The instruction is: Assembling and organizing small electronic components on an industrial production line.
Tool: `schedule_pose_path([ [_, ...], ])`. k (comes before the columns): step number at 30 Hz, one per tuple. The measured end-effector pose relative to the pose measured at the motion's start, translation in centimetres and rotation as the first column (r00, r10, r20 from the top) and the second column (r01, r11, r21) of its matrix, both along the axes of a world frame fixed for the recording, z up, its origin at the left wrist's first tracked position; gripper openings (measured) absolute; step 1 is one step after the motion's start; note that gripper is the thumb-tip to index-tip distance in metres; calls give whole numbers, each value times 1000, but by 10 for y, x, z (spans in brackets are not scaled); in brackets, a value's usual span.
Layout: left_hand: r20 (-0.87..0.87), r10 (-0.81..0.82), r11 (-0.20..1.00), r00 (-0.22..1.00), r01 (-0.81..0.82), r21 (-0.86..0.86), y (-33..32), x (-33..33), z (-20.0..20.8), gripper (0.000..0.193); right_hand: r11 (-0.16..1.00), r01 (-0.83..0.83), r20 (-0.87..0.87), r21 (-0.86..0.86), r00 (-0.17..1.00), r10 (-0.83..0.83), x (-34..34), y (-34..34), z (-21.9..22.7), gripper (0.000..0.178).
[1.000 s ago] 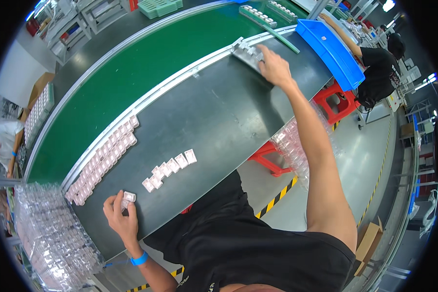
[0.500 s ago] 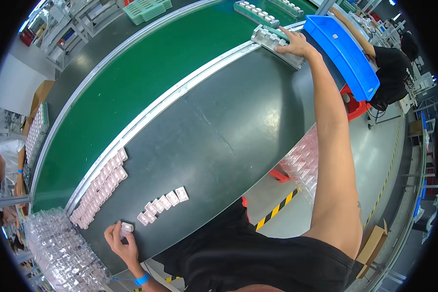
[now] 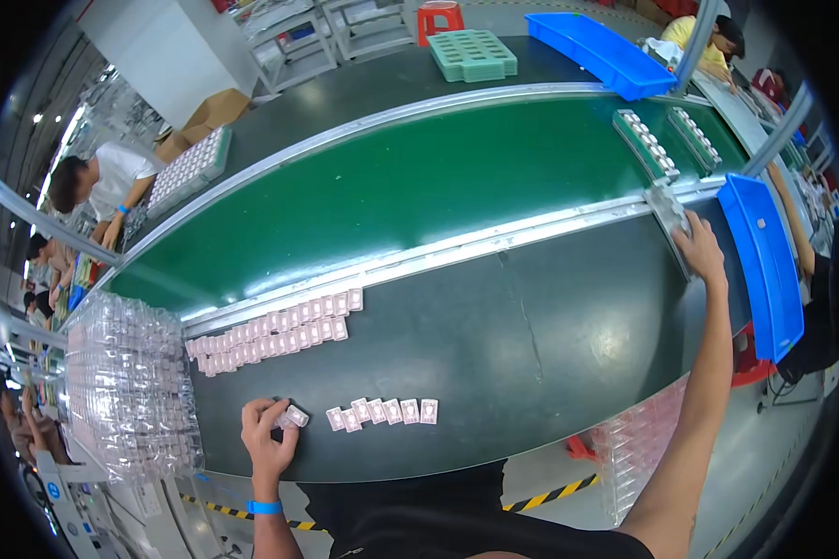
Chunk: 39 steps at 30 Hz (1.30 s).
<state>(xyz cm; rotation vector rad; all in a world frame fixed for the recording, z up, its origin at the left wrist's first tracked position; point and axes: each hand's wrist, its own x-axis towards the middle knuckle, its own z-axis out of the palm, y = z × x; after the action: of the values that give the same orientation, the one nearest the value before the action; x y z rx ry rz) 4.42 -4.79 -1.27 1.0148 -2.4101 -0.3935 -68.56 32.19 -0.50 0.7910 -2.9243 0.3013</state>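
Head view. My right hand (image 3: pixel 699 253) is stretched far out to the right and lies palm-down, fingers spread, on a clear tray of small parts (image 3: pixel 669 216) at the conveyor edge, just beside the blue bin (image 3: pixel 764 270); the tray's long axis runs away from me, roughly in line with that forearm. My left hand (image 3: pixel 268 430), well apart at the near edge of the dark worktable (image 3: pixel 531 326), pinches one small pink packet (image 3: pixel 295 415) at the left end of a short row of packets (image 3: pixel 382 411), so the tray lies to the right hand alone.

Green conveyor belt (image 3: pixel 419 196), two blue bins (image 3: pixel 764 270), stacked clear trays (image 3: pixel 126 382), green tray (image 3: pixel 474 54)
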Motion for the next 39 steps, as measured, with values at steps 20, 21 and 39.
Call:
schedule_pose_path([
  [20, 46, -87, 989, 995, 92, -112, -6, -7, 10, 44, 991, 135, -500, -20, 856, -127, 4, -5, -1, 59],
  [21, 34, -104, 989, 994, 107, -102, -7, -13, 14, 45, 989, -76, -530, -124, 848, -2, 22, -13, 3, 55],
  [39, -4, -130, 987, 992, 129, -96, 5, -8, -3, 38, 785, -616, 196, -66, 763, 615, 503, -196, 34, 74],
])
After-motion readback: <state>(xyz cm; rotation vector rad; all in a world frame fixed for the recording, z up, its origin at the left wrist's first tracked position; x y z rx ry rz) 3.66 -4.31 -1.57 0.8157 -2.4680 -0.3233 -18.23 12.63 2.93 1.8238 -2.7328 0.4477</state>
